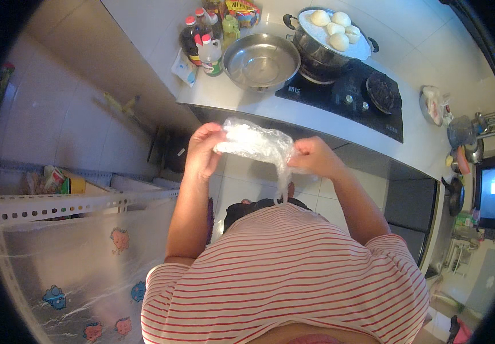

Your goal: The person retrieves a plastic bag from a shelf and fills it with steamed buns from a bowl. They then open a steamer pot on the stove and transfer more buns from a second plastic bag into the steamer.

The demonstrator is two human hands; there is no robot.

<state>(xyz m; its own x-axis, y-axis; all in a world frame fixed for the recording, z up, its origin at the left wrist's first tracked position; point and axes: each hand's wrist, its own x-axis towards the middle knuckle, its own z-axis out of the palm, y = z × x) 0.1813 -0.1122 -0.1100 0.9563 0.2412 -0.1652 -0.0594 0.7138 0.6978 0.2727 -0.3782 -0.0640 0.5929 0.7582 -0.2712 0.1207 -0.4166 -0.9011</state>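
A clear, crumpled plastic bag (256, 141) is stretched between my two hands in front of my body, over the floor. My left hand (204, 148) pinches its left end between thumb and fingers. At the other end, my right hand (316, 157) grips the bunched plastic. One thin strip of the bag dangles below, near my striped shirt. Beyond the hands, a wide steel pan (261, 61) stands on the white counter (247, 98). Several pale round buns (335, 29) sit on a white liner atop a steel steamer pot (321, 53).
The steamer stands on a black two-burner cooktop (342, 92). Bottles with red caps (209, 53) and a soft packet (184, 69) crowd the counter's left. A white shelf rack (79, 198) with a translucent cover is at my left. A frying pan (456, 195) lies far right.
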